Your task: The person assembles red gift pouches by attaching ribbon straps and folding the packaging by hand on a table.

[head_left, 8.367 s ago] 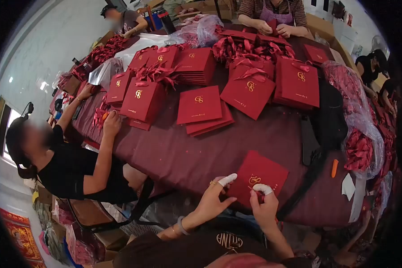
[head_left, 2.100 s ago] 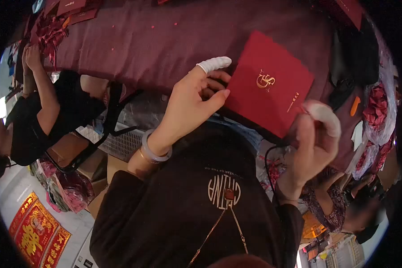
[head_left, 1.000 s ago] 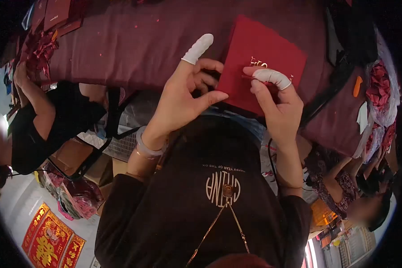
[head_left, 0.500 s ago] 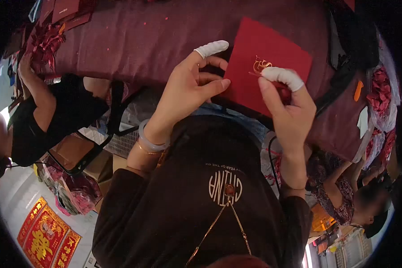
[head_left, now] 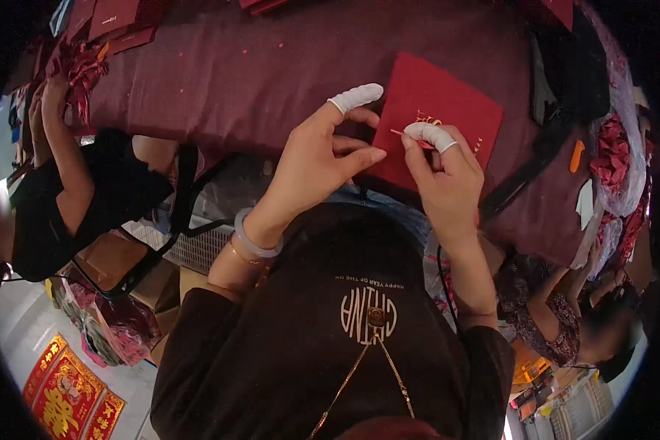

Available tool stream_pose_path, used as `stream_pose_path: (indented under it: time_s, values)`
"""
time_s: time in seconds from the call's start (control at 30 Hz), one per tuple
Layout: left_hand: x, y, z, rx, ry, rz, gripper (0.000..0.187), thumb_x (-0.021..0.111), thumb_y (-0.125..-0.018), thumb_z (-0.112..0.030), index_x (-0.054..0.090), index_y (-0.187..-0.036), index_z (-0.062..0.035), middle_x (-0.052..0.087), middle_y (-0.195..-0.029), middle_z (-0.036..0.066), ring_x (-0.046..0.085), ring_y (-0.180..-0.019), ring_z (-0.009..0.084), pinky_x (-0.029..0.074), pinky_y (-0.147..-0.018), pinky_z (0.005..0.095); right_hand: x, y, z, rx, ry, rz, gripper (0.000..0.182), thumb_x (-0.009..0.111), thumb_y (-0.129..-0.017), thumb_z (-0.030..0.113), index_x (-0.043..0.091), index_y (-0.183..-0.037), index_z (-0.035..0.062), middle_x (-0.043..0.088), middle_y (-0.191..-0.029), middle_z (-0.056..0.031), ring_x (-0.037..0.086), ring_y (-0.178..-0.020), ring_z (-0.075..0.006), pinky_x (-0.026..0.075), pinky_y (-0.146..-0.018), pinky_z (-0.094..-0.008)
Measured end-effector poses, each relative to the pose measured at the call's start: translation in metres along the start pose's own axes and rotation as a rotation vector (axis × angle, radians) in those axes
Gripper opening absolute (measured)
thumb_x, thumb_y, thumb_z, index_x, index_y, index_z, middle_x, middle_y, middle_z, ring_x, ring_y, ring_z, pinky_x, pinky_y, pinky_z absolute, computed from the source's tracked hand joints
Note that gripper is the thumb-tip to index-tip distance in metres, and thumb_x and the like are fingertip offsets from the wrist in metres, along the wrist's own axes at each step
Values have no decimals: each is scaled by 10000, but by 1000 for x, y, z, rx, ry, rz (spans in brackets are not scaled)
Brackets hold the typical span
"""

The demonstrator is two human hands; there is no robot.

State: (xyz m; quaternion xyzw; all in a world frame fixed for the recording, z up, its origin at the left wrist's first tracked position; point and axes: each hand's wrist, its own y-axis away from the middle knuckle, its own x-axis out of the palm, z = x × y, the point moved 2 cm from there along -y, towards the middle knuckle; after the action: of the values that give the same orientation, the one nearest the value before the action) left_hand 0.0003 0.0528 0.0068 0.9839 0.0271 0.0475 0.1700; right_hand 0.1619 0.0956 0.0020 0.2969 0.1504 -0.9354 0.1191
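A square red card [head_left: 433,92] with gold lettering lies on the dark red cloth in front of me. My right hand [head_left: 451,176], a white finger cot on its index finger, is above the card's lower part. Its thumb and index finger pinch a thin reddish strip [head_left: 396,132], whose tip sticks out to the left; its exact kind is too small to tell. Beside the card's left edge is my left hand [head_left: 319,154], fingers apart and holding nothing visible. It also wears a white finger cot [head_left: 356,97] on the index finger.
Dark red cards [head_left: 114,18] are stacked at the far left, near a co-worker's hands and crumpled red material [head_left: 88,70]. An orange tool [head_left: 577,156] lies to the right, beside red bundles in clear plastic [head_left: 612,154]. Another person sits at the lower right.
My right hand has moved left across the card, and the thin strip between its fingertips shows more plainly. The card appears lower in view. My left hand stays beside it, fingers still apart.
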Motion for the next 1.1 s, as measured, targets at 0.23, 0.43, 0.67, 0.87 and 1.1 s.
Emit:
stream_pose_path:
  time_s: [0.23, 0.43, 0.67, 0.87, 1.1]
  values:
    - [2, 0, 5, 117, -17, -27, 655, 623, -752, 113, 399, -1333, -87, 535, -1081, 89, 600, -807, 112, 484, -595, 179, 0, 1, 10, -354, 317, 0, 195, 673, -718, 50, 608, -901, 28, 570, -869, -85, 579, -743, -247, 485, -615, -322]
    - [3, 0, 10, 149, 58, -23, 670, 603, -747, 143, 379, -1342, -70, 541, -1083, 115, 614, -816, 142, 499, -635, 199, -11, -16, 18, -368, 331, 176, 133, 641, -747, 80, 594, -859, 24, 572, -880, -100, 581, -752, -266, 486, -605, -337]
    - [0, 3, 11, 219, 41, -33, 683, 611, -755, 119, 350, -1356, -75, 554, -1081, 144, 635, -809, 152, 487, -597, 189, -15, -39, 17, 72, 74, 485, 121, 578, -777, 85, 550, -839, -15, 594, -842, -176, 598, -780, -345, 477, -673, -422]
    - [0, 3, 7, 152, 80, -45, 668, 614, -770, 90, 341, -1357, -77, 561, -1084, 156, 639, -803, 147, 461, -544, 168, -9, -24, 19, -494, 405, 335, 128, 567, -787, 83, 532, -876, -2, 574, -851, -173, 592, -798, -328, 470, -679, -411]
    - [-2, 2, 11, 195, 124, -42, 633, 642, -771, 59, 365, -1327, -62, 575, -1083, 149, 630, -787, 133, 467, -560, 182, -18, -31, 12, -212, 69, 401, 115, 579, -793, 52, 541, -893, 11, 573, -865, -152, 581, -811, -331, 477, -691, -379]
